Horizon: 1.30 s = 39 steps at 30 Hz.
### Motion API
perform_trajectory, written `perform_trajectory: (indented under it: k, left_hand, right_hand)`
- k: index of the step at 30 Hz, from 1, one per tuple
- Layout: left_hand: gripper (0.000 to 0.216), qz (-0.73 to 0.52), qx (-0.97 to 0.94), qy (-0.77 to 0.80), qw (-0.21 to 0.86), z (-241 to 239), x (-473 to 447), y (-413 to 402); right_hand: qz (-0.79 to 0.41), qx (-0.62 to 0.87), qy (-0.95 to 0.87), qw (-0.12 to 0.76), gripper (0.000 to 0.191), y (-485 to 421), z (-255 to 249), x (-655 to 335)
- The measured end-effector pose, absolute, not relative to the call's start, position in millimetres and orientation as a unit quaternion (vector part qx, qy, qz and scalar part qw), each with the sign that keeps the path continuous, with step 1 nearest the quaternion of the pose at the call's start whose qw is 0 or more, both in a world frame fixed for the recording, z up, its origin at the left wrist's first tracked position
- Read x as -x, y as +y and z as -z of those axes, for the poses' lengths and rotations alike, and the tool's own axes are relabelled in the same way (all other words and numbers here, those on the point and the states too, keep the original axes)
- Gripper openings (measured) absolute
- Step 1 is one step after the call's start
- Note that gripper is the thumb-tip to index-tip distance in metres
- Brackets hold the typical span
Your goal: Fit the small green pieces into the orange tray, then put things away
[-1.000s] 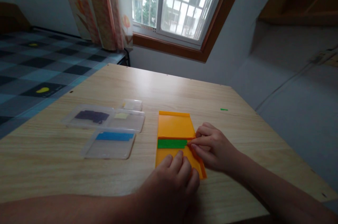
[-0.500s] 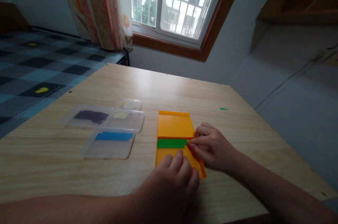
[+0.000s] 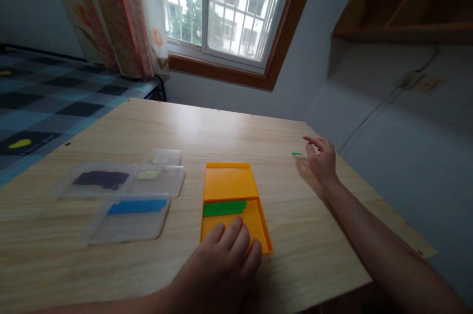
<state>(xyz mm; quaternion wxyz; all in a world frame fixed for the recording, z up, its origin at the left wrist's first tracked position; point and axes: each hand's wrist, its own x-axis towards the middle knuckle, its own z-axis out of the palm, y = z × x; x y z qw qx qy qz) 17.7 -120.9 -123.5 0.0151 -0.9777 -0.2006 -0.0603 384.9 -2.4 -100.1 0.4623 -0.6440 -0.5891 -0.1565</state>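
My left hand (image 3: 225,255) lies over the near side of an orange two-part tray (image 3: 229,179), fingers bent onto it and gripping its edge; the thumb is hidden. Flat green strips (image 3: 223,208) lie side by side in the tray's near compartment, against the divider, with uneven right ends. Over the right side of the table, my right hand (image 3: 322,160) is raised with fingers apart and nothing in them. Just left of its fingertips lies a small loose green strip (image 3: 296,154).
Left of the tray stand clear plastic boxes: one with dark purple pieces (image 3: 101,179) and a pale yellow piece (image 3: 148,175), one with blue strips (image 3: 136,206), and a small one (image 3: 167,157) behind. A wooden table (image 3: 185,126) carries everything, below a window.
My right hand has left the tray's green strips and moved right and away, near the loose green strip. My left hand stays at the tray. The view has shifted somewhat to the right.
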Motion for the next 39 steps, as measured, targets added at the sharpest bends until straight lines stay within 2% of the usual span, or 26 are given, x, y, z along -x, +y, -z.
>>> perform_trajectory:
  k: [4, 11, 18, 21, 25, 27, 33, 39]
  left_hand:
    - [0.043, 0.068, 0.975, -0.213, 0.011, 130, -16, -121]
    - [0.051, 0.045, 0.975, -0.217, -0.008, 129, -15, -120]
    - [0.056, 0.017, 0.975, -0.219, -0.024, 118, -17, -119]
    - [0.055, 0.017, 0.974, -0.223, -0.034, 117, -17, -119]
    - [0.056, 0.018, 0.973, -0.225, -0.044, 117, -17, -119]
    - [0.055, 0.018, 0.973, -0.224, -0.045, 117, -16, -119]
    - [0.056, 0.013, 0.975, -0.218, -0.038, 113, -16, -119]
    - [0.053, 0.008, 0.973, -0.227, -0.044, 109, -16, -120]
  right_hand:
    - [0.16, 0.698, -0.551, 0.427, 0.041, 12, 122, -399]
    - [0.184, 0.722, -0.565, 0.355, 0.027, 14, 139, -390]
    - [0.188, 0.742, -0.578, 0.283, 0.025, 16, 141, -390]
    - [0.185, 0.731, -0.588, 0.291, 0.023, 17, 141, -391]
    - [0.192, 0.68, -0.598, 0.378, 0.022, 17, 141, -397]
    - [0.192, 0.661, -0.613, 0.388, 0.022, 16, 141, -399]
    - [0.182, 0.717, -0.618, 0.266, 0.021, 15, 138, -394]
    - [0.19, 0.704, -0.645, 0.23, 0.019, 14, 136, -392]
